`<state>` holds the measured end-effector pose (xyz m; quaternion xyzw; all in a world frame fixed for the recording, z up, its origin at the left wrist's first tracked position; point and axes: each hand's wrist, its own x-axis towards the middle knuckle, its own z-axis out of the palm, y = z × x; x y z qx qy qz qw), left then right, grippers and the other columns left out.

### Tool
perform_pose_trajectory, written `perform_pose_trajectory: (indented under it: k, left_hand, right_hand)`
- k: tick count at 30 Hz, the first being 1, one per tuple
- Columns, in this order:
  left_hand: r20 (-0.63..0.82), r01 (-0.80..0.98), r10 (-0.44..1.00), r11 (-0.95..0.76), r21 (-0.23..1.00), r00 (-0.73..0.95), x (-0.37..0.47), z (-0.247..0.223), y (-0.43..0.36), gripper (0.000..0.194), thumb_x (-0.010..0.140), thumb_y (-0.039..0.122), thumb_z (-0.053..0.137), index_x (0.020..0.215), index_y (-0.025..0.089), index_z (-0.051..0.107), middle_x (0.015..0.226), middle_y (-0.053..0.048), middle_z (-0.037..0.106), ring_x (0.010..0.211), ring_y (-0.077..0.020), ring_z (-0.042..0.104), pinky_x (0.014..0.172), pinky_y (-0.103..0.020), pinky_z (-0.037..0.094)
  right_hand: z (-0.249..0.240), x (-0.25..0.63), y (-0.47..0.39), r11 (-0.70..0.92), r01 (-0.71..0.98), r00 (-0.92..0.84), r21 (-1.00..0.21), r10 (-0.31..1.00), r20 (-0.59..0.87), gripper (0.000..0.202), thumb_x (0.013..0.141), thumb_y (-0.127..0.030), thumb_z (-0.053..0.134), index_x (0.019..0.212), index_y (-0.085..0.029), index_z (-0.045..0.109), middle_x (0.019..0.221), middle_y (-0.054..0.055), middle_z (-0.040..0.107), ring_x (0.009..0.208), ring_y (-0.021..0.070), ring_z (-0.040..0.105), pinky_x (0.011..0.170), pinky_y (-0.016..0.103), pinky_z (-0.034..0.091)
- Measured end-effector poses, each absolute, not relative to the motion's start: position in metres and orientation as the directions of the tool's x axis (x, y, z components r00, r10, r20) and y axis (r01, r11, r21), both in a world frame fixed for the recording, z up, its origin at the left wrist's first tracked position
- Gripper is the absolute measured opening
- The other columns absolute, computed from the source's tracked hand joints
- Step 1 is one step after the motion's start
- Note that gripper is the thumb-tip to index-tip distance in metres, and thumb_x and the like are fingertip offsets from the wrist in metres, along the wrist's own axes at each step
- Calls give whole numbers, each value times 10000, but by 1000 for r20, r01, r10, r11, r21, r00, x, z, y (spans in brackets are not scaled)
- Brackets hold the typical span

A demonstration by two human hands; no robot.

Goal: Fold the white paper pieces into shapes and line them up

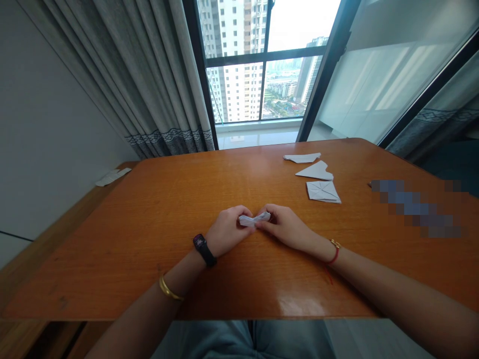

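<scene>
Between my two hands is a small folded piece of white paper, thick with layers and dipping in the middle. My left hand pinches its left end, fingers behind and thumb in front. At the other end my right hand grips the paper with thumb and forefinger. Both hands are low over the wooden table. Farther back on the right lie a creased square of folded paper, a pointed folded paper and a narrow folded paper strip.
A blurred-out, pixelated object lies at the table's right side. Some white paper rests on a ledge at the far left. Beyond the table stand a grey curtain and a dark-framed window.
</scene>
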<state>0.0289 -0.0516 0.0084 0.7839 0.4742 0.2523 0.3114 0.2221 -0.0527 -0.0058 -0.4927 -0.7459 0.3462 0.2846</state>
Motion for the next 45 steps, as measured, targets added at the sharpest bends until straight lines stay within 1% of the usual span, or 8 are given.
perform_pose_trajectory:
  k: [5, 19, 27, 30, 32, 36, 41, 45]
  left_hand:
    - [86, 620, 906, -351, 702, 415, 30, 6, -51, 101, 798, 246, 561, 762, 173, 619, 689, 6, 612, 614, -123, 524, 556, -220, 372]
    - [125, 574, 887, -389, 721, 444, 33, 7, -52, 99, 805, 224, 549, 756, 168, 613, 697, 5, 603, 626, -118, 514, 568, -217, 360]
    - [126, 556, 861, -423, 716, 492, 34, 15, -58, 103, 755, 210, 585, 671, 153, 576, 601, 32, 526, 552, -87, 444, 517, -204, 310]
    - [104, 534, 854, -409, 740, 510, 36, 15, -61, 105, 768, 219, 590, 691, 148, 601, 602, 28, 531, 544, -82, 440, 509, -197, 325]
    - [78, 478, 853, -363, 800, 516, 37, 14, -61, 129, 769, 259, 629, 830, 145, 633, 663, 19, 582, 549, -79, 465, 512, -189, 361]
    - [131, 371, 873, -330, 868, 470, 34, 12, -60, 454, 733, 352, 714, 1114, 153, 569, 936, -44, 663, 584, -67, 522, 545, -191, 436]
    - [174, 435, 891, -365, 823, 419, 29, 11, -55, 360, 779, 340, 669, 1079, 154, 598, 885, -39, 667, 615, -81, 543, 568, -202, 452]
    - [166, 468, 886, -378, 799, 433, 30, 12, -54, 298, 793, 340, 653, 1021, 150, 632, 801, -21, 656, 611, -86, 538, 579, -208, 454]
  right_hand:
    - [-9, 222, -52, 329, 539, -354, -775, 924, 146, 109, 824, -296, 613, 827, -187, 621, 751, 19, 650, 670, 154, 557, 598, 253, 399]
    - [0, 219, -57, 371, 517, -388, -772, 905, 175, 154, 824, -285, 616, 940, -185, 633, 852, 26, 678, 733, 157, 594, 667, 266, 440]
    - [16, 225, -64, 531, 671, -470, -518, 844, 257, 170, 809, -285, 629, 954, -199, 644, 903, 35, 681, 803, 175, 605, 729, 282, 431]
    - [26, 228, -63, 506, 708, -493, -492, 854, 167, 132, 830, -292, 605, 896, -206, 681, 861, 31, 692, 788, 178, 614, 718, 279, 424]
    - [37, 238, -58, 422, 728, -487, -540, 873, 26, 155, 808, -332, 626, 875, -214, 701, 823, 18, 700, 721, 169, 617, 661, 264, 420]
    - [57, 292, -40, 228, 784, -459, -577, 839, -293, 253, 688, -424, 714, 823, -211, 725, 758, -1, 706, 701, 186, 626, 625, 252, 422]
    - [48, 371, -29, 0, 838, -314, -545, 818, -482, 294, 635, -437, 723, 752, -167, 711, 735, 31, 705, 744, 218, 630, 652, 262, 431]
    - [31, 393, -27, -43, 897, -213, -439, 829, -517, 295, 644, -403, 674, 792, -154, 734, 790, 59, 721, 799, 247, 631, 682, 290, 429]
